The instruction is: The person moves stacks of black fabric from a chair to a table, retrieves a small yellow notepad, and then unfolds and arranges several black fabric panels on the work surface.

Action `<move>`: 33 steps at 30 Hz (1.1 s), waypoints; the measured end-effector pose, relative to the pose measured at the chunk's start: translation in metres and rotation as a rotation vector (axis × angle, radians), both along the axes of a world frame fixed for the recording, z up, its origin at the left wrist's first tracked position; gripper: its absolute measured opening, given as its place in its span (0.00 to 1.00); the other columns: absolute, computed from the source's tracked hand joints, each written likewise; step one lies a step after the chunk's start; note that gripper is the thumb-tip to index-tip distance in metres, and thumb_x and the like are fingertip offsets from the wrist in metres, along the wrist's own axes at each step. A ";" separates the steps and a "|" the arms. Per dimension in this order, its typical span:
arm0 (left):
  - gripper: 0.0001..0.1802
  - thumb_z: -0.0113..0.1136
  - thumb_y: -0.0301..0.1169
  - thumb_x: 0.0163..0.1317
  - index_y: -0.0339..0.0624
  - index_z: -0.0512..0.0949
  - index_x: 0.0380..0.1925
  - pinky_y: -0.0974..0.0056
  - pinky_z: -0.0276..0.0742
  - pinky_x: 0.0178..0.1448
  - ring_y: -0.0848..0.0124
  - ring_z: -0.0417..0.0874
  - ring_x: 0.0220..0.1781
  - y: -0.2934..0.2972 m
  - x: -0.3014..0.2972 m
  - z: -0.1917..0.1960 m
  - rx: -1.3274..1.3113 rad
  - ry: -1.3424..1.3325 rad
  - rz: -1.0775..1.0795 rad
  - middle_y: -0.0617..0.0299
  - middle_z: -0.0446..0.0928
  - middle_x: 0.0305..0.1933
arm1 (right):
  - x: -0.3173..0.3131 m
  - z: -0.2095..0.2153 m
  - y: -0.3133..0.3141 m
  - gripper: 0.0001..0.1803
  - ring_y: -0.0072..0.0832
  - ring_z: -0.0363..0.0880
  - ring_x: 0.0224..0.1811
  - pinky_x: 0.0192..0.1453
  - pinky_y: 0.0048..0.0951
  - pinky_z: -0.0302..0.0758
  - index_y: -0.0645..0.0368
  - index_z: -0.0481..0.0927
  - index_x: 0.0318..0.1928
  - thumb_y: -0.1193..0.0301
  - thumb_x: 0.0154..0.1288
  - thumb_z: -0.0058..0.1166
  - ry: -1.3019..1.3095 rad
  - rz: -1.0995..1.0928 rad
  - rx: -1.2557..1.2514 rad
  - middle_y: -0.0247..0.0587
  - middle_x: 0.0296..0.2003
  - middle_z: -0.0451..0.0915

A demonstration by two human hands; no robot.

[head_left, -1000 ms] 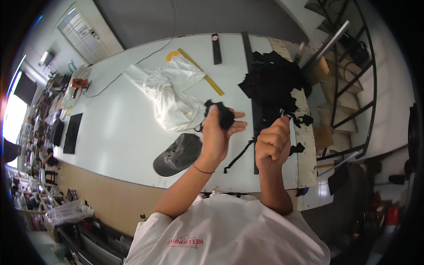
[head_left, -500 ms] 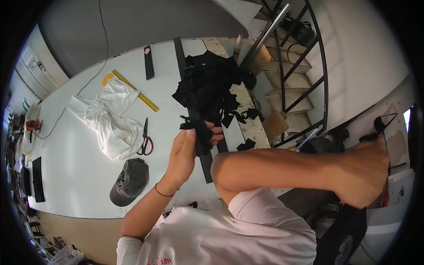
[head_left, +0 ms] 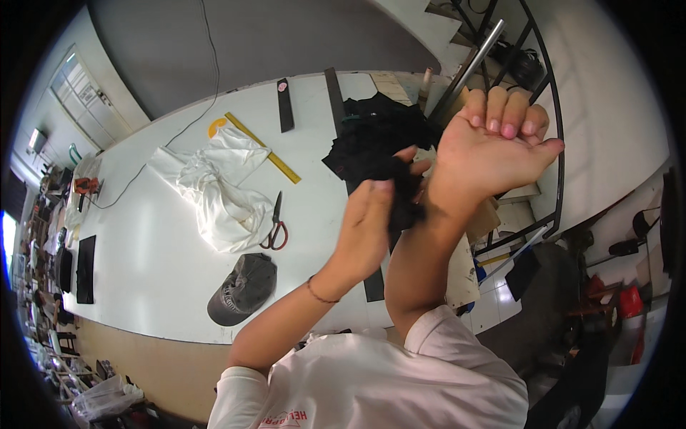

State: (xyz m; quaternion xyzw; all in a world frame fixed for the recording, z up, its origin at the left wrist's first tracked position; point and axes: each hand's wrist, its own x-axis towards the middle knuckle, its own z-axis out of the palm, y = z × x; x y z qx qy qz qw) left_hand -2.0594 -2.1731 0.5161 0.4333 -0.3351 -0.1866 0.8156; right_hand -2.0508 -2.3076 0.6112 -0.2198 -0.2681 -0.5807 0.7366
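My left hand (head_left: 364, 225) is closed around a bunch of black fabric scraps (head_left: 407, 193), held over the table beside the larger black cloth pile (head_left: 379, 139). To its right, my right hand (head_left: 500, 146) is raised near the stair railing, palm showing and fingers loosely bent, with nothing visible in it. Part of the scraps is hidden behind my left fingers and blurred. A dark, flat, square-cornered piece (head_left: 524, 272) shows beyond the table's right edge; I cannot tell whether it is falling or lying there.
On the white table (head_left: 157, 264) lie white satiny fabric (head_left: 229, 207), scissors (head_left: 276, 229), a yellow ruler (head_left: 264, 149), a grey cap (head_left: 245, 289) and dark flat bars (head_left: 285, 107). A black metal railing (head_left: 559, 143) and stairs stand at the far right.
My right hand has swung from the far right, low, up and inward beside the railing. The left hand still holds the black scraps. My view has turned rightward, and the dark square-cornered piece now shows.
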 end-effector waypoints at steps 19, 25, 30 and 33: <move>0.56 0.22 0.74 0.61 0.37 0.50 0.73 0.48 0.43 0.78 0.56 0.45 0.80 0.145 -0.011 -0.210 0.164 0.727 -0.668 0.52 0.46 0.79 | -0.026 -0.370 0.036 0.18 0.47 0.77 0.47 0.54 0.43 0.72 0.68 0.74 0.48 0.63 0.74 0.44 1.533 -0.546 -0.766 0.58 0.44 0.77; 0.42 0.34 0.63 0.70 0.39 0.61 0.69 0.55 0.63 0.72 0.57 0.65 0.71 0.288 -0.024 -0.197 0.499 0.307 -0.296 0.52 0.61 0.72 | 0.015 -0.254 0.010 0.42 0.52 0.59 0.70 0.73 0.48 0.56 0.60 0.58 0.71 0.45 0.67 0.49 2.119 -0.894 -1.509 0.60 0.66 0.63; 0.34 0.40 0.53 0.74 0.38 0.65 0.66 0.57 0.63 0.72 0.60 0.68 0.69 0.429 -0.048 -0.191 0.542 0.233 0.025 0.52 0.66 0.69 | 0.038 -0.304 0.189 0.28 0.50 0.66 0.64 0.69 0.43 0.61 0.68 0.70 0.60 0.60 0.68 0.54 1.596 -0.213 -1.471 0.58 0.57 0.72; 0.30 0.42 0.47 0.75 0.35 0.66 0.65 0.58 0.61 0.72 0.58 0.68 0.69 0.533 -0.073 -0.196 0.625 0.198 0.249 0.48 0.67 0.68 | 0.032 -0.296 0.397 0.27 0.50 0.69 0.63 0.68 0.42 0.63 0.67 0.73 0.58 0.60 0.65 0.56 1.453 0.137 -1.895 0.58 0.57 0.74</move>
